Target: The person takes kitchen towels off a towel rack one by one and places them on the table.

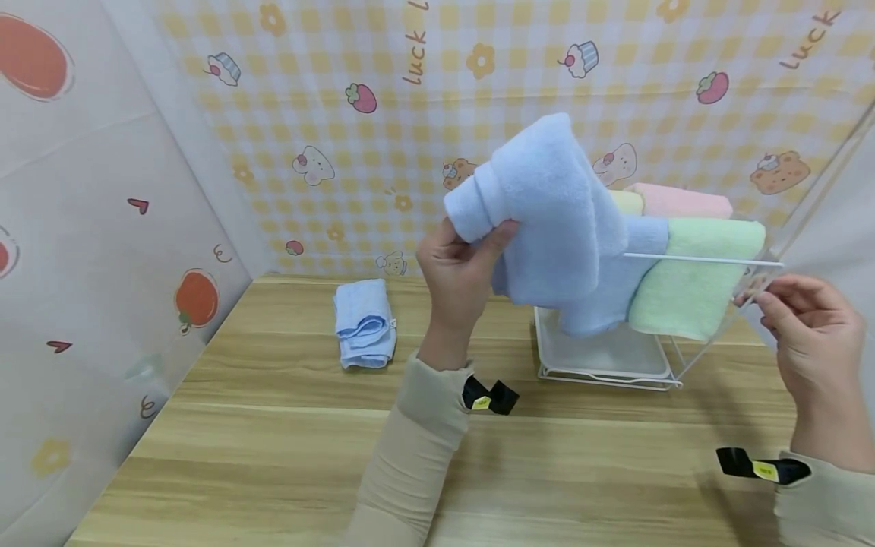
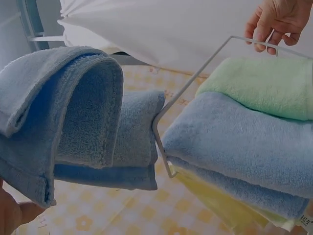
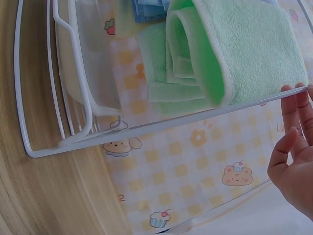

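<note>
My left hand (image 1: 461,262) pinches the rolled edge of a folded light-blue towel (image 1: 547,220), lifted at the left of a white wire rack (image 1: 704,260). In the left wrist view that towel (image 2: 93,117) reaches the rack's angled end wire. Beside it a second blue towel (image 1: 608,296) and a green towel (image 1: 704,281) hang over the rack, with a pink towel (image 1: 687,201) and a yellow towel (image 1: 627,202) behind. At the rack's right end, my right hand (image 1: 816,323) holds the side wire with its fingertips; in the right wrist view the thumb stands apart from the wire.
Another folded blue towel (image 1: 365,325) lies on the wooden table (image 1: 273,448) left of the rack. A pale tray (image 1: 604,361) sits in the rack's base, under the hanging towels. A yellow checked cloth (image 1: 383,45) covers the wall behind.
</note>
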Demonstrator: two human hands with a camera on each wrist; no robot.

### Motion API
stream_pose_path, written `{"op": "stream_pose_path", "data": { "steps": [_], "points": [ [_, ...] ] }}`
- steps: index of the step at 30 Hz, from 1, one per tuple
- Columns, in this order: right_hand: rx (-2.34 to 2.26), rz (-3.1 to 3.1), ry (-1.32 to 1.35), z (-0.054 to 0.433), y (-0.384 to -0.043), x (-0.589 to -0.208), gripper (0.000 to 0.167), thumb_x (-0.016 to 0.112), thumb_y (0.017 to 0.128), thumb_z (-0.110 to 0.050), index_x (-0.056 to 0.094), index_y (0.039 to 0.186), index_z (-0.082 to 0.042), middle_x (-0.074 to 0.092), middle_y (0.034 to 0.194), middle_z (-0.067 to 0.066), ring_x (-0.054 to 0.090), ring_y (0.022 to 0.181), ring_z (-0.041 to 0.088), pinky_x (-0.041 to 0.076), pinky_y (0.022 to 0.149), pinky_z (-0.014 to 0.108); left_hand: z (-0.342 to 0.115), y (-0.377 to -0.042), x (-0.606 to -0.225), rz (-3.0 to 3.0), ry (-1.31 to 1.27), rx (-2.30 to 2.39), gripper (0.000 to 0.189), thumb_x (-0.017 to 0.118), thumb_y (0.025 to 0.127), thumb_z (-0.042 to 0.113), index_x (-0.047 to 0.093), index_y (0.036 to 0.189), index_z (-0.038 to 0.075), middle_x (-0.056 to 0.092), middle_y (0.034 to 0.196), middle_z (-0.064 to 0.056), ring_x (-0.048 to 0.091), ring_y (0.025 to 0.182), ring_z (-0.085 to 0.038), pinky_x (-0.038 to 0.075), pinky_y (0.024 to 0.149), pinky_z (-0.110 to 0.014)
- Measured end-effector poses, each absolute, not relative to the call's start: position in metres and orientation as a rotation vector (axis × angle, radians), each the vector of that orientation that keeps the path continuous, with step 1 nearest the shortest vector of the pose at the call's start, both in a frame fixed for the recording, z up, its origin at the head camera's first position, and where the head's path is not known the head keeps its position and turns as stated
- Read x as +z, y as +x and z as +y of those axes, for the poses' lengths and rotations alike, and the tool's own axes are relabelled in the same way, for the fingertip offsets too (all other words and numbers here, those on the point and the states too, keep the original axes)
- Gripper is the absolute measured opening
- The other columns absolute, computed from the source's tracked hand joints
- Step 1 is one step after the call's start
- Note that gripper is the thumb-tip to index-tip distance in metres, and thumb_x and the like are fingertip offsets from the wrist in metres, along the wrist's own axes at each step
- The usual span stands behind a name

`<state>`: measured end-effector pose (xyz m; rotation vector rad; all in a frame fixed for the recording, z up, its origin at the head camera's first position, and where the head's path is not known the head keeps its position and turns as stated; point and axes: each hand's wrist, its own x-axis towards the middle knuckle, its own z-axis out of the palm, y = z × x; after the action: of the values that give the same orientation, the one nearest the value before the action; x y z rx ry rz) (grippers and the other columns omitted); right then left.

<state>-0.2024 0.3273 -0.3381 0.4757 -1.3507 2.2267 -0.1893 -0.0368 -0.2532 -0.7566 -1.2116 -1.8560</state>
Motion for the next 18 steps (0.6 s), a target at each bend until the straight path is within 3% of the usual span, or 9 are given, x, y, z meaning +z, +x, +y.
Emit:
{"op": "stream_pose_path", "data": {
  "steps": [3,6,9,15,16,18],
  "points": [
    [2.21,-1.367,0.466,0.328,-0.202,-0.338,0.022,0.051,0.088,0.025,0.061,0.106,0.017,0.072,0.09,0.013,0.068,0.074,0.016,0.053,0.058,0.016,-0.042,-0.191,-0.257,-1.205,-0.763,-1.848,0.024,0.067,0.078,-0.023,0.056,0.098,-0.029,0.075,0.094,-0.014,0.067,0.088,-0.002,0.057,0.079,-0.024],
    [2.212,-1.367,0.483,0.328,-0.202,-0.338,0.022,0.051,0.088,0.025,0.061,0.106,0.017,0.073,0.091,0.012,0.069,0.074,0.016,0.053,0.058,0.016,-0.049,-0.193,-0.261,-1.186,-0.759,-1.842,0.029,0.073,0.082,-0.01,0.055,0.097,-0.029,0.074,0.092,0.014,0.066,0.084,-0.002,0.055,0.077,-0.023],
    [2.218,-1.362,0.515,0.329,-0.203,-0.338,0.023,0.049,0.089,0.025,0.062,0.106,0.017,0.073,0.091,0.013,0.07,0.076,0.016,0.054,0.059,0.016,-0.056,-0.195,-0.263,-1.167,-0.751,-1.832,0.045,0.08,0.084,0.009,0.056,0.095,-0.028,0.073,0.09,0.015,0.064,0.082,-0.002,0.054,0.075,-0.022],
    [2.228,-1.352,0.521,0.329,-0.203,-0.339,0.023,0.049,0.089,0.026,0.061,0.106,0.018,0.073,0.091,0.013,0.07,0.076,0.017,0.054,0.059,0.016,-0.068,-0.196,-0.267,-1.176,-0.718,-1.84,0.023,0.082,0.081,0.024,0.073,0.092,0.007,0.072,0.086,0.011,0.063,0.08,-0.004,0.053,0.073,-0.022],
    [2.227,-1.351,0.518,0.329,-0.203,-0.339,0.023,0.049,0.089,0.026,0.061,0.106,0.018,0.073,0.091,0.013,0.07,0.076,0.017,0.054,0.059,0.016,-0.07,-0.196,-0.268,-1.184,-0.713,-1.836,0.024,0.082,0.081,0.026,0.073,0.093,0.006,0.073,0.087,0.011,0.064,0.08,-0.004,0.054,0.074,-0.023],
    [2.231,-1.343,0.513,0.329,-0.203,-0.339,0.022,0.049,0.088,0.026,0.06,0.106,0.019,0.073,0.09,0.014,0.07,0.076,0.017,0.054,0.059,0.017,-0.073,-0.196,-0.27,-1.208,-0.704,-1.814,0.038,0.081,0.082,0.03,0.072,0.092,-0.006,0.073,0.087,0.011,0.066,0.079,-0.004,0.055,0.073,-0.023]
  ]
}}
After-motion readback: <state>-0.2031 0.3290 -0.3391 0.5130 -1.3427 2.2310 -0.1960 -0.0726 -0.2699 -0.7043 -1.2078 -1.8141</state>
